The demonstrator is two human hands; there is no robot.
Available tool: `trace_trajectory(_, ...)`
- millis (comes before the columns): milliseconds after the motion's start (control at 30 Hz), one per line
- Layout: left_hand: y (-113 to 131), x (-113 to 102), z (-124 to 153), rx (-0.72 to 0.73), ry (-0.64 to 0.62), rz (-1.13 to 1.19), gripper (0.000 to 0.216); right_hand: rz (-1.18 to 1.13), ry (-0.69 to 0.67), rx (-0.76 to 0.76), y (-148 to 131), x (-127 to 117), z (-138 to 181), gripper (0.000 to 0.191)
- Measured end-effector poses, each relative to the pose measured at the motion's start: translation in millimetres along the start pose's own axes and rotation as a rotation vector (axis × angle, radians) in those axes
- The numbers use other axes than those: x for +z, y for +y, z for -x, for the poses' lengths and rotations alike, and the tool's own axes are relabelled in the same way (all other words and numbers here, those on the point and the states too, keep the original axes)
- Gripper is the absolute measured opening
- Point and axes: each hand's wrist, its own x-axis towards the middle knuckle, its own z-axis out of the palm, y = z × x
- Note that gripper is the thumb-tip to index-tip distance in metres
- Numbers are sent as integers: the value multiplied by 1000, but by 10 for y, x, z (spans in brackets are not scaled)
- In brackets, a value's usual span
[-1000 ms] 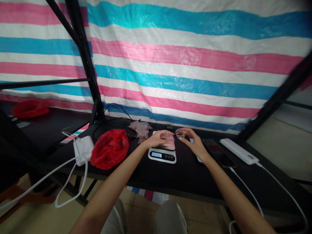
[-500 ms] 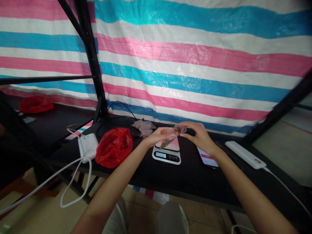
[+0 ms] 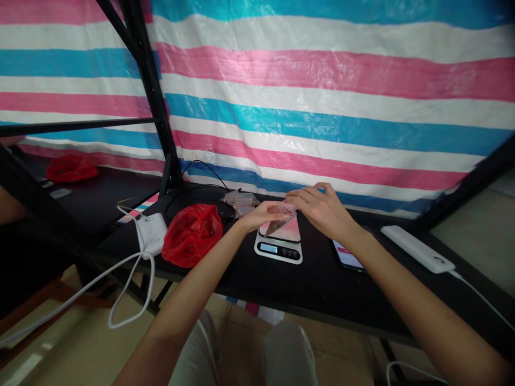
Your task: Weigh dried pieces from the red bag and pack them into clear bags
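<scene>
My left hand grips a small clear plastic bag with brown bits at its bottom. The bag hangs tilted over the pink-and-white top of a digital kitchen scale, whose display is lit. At the bag's upper edge, my right hand has its thumb and fingertips closed together on the plastic. Several filled small bags lie behind my left hand. Left of the scale sits an open red plastic bag with dark contents. The clear cup seen earlier does not show.
A phone with a lit screen lies under my right forearm. Farther right is a long white device with a cable. A white box with looped cables sits at the table's left edge. A black frame post rises at left.
My right hand has gone from holding a clear cup at the bag's mouth to pinching the bag's upper edge. My left hand still holds the bag. The view has shifted slightly.
</scene>
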Motion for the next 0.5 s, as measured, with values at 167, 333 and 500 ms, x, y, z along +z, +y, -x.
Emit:
trace_trajectory(167, 42, -27, -23, 8, -43, -143, 45, -58, 73, 143, -39, 43, 78, 27)
trace_trajectory(333, -116, -55, -109, -53, 87, -540, 53, -569, 292, 668, 71, 586, 425, 50)
trace_trajectory(500, -389, -8, -112, -114, 94, -1052, 54, -1131, 306, 1055, 51, 1216, 853, 57)
